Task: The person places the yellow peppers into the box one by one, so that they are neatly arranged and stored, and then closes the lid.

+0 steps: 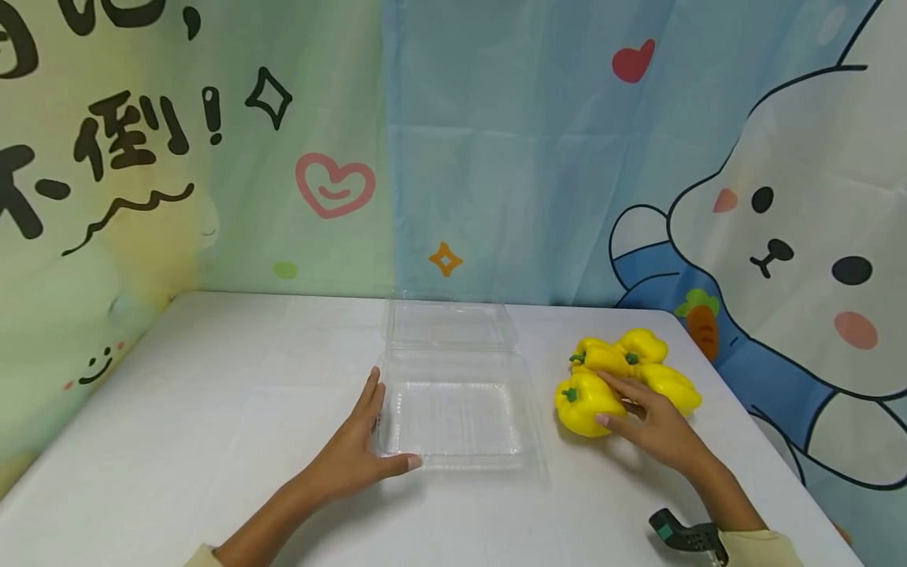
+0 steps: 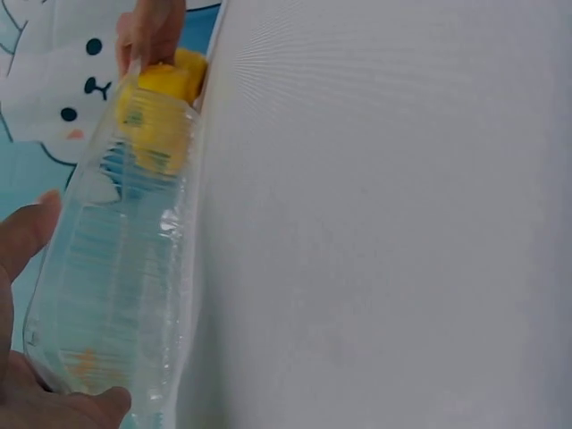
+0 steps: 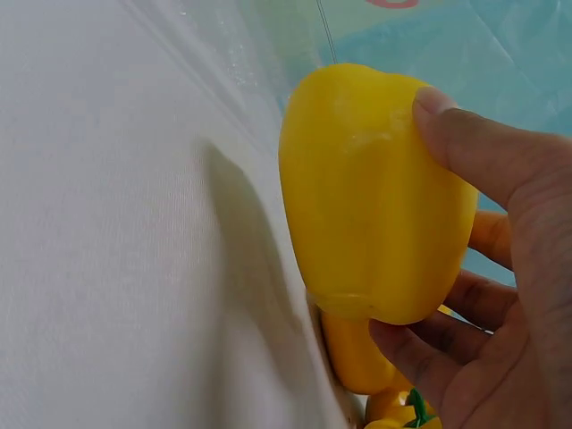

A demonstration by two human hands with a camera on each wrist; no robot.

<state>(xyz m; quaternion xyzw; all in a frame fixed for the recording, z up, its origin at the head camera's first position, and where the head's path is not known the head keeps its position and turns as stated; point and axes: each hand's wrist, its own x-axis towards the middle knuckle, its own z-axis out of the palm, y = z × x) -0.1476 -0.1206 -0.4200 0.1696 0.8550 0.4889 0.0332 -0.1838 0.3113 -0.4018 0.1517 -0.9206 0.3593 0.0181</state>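
A clear plastic clamshell box (image 1: 453, 421) lies on the table with its lid (image 1: 449, 324) folded back. My left hand (image 1: 354, 463) rests at its near left corner, thumb along the front edge and straight fingers against the left side. To the right, my right hand (image 1: 662, 431) grips the nearest yellow bell pepper (image 1: 583, 411), thumb on one side and fingers on the other. The right wrist view shows that pepper (image 3: 371, 197) tilted over the tabletop, casting a shadow. Behind it sit several more yellow bell peppers (image 1: 669, 386) with green stems, bunched together.
The white table (image 1: 212, 409) ends at a right edge close beyond the peppers. A printed curtain (image 1: 496, 181) hangs behind it. A dark wrist-camera mount (image 1: 683, 535) juts from the right sleeve (image 1: 761, 549) near the front.
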